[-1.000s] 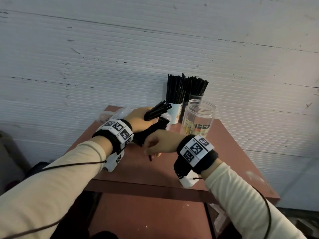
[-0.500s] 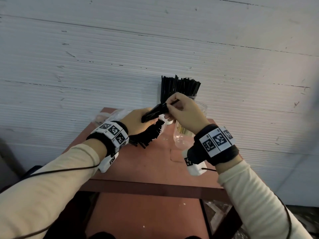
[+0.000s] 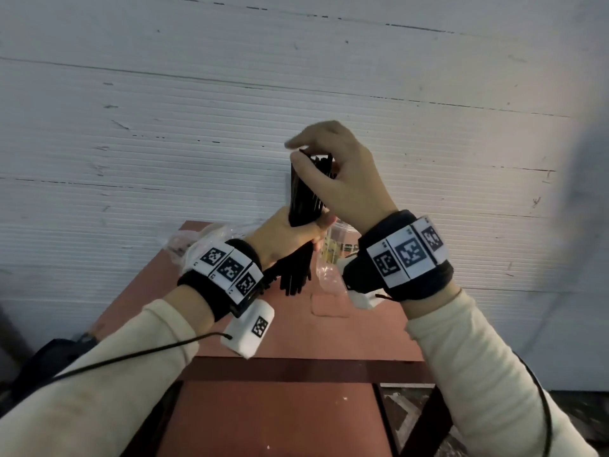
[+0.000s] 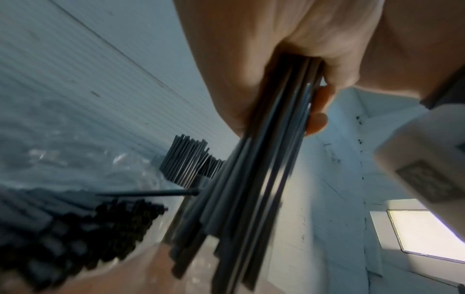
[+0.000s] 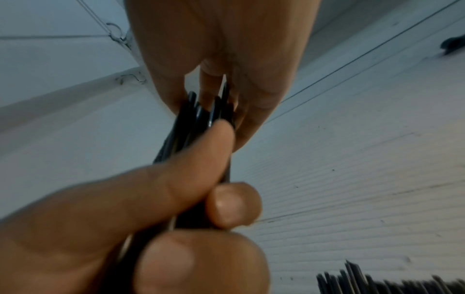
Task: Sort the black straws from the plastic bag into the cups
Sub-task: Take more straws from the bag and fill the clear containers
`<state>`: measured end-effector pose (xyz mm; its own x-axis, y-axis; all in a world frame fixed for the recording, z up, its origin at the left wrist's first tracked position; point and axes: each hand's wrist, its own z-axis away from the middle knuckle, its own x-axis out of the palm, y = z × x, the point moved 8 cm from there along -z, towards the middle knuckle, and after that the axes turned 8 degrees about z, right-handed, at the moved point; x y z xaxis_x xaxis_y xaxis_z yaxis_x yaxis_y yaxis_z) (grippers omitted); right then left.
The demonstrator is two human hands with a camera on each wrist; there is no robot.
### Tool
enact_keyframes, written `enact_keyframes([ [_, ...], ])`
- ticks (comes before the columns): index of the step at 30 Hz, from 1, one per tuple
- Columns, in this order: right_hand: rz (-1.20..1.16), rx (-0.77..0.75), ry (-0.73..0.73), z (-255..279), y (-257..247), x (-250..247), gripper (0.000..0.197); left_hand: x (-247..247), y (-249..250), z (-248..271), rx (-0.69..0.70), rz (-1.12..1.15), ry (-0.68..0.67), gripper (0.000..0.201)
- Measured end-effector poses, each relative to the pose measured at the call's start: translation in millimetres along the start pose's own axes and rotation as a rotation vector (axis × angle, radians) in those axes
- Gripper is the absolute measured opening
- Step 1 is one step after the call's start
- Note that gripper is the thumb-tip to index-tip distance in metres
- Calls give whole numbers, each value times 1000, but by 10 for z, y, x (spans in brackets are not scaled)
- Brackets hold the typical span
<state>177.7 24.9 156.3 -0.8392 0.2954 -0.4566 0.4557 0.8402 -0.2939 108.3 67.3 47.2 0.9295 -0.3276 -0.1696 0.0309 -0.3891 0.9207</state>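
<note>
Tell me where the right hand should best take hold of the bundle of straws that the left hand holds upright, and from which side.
Probably the upper half of the bundle of straws, from above and the right. The left hand already wraps the middle, the lower ends splay loose toward the table, and only the top ends stand free. There the right hand meets them, thumb and fingers on opposite sides.

The black straws (image 3: pixel 304 196) look like smooth plastic with a slight sheen; the plastic bag (image 4: pixel 62 159) at lower left is clear, crinkled, glossy film. The table (image 3: pixel 329 338) is matt reddish-brown, scuffed. The wall (image 3: pixel 164 127), upper frame, is white, finely ribbed, scratched
</note>
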Motion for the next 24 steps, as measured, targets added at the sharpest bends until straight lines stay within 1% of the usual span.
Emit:
enact_keyframes([
  [2, 41, 16, -38, 83, 102, 78, 17, 63, -136, 16, -26, 50, 12, 27],
  [3, 68, 21, -95, 144, 152, 152, 19, 82, -255, 24, -68, 79, 13, 26],
  [5, 130, 32, -241, 280, 253, 331, 21, 148, -487, 61, -166, 93, -30, 34],
  [6, 152, 34, -281, 334, 293, 391, 21, 174, -577, 81, -201, 92, -48, 34],
  [7, 160, 32, -281, 366, 324, 418, 20, 182, -631, 94, -222, 96, -45, 34],
  [10, 141, 4, -175, 388, 354, 377, 20, 149, -697, 75, -244, 113, -9, 31],
  [11, 137, -1, -193, 396, 363, 395, 20, 142, -710, 68, -252, 120, -1, 32],
  [12, 143, 1, -241, 416, 378, 437, 20, 129, -743, 59, -268, 126, 4, 33],
  [14, 171, 10, -304, 471, 420, 492, 20, 130, -832, 61, -309, 98, -8, 30],
  [16, 182, 13, -283, 507, 451, 471, 21, 171, -948, 84, -363, 82, -55, 28],
  [17, 174, 17, -270, 522, 457, 458, 24, 203, -985, 99, -381, 73, -83, 31],
  [19, 149, 20, -254, 545, 443, 433, 30, 238, -1005, 116, -383, 42, -108, 41],
  [21, 133, 27, -215, 562, 426, 367, 40, 225, -997, 115, -388, -18, -95, 46],
  [22, 124, 48, -183, 569, 431, 314, 48, 200, -987, 106, -382, -32, -77, 44],
  [24, 62, 162, -120, 585, 489, 183, 70, 171, -888, 102, -335, 6, -53, 35],
])
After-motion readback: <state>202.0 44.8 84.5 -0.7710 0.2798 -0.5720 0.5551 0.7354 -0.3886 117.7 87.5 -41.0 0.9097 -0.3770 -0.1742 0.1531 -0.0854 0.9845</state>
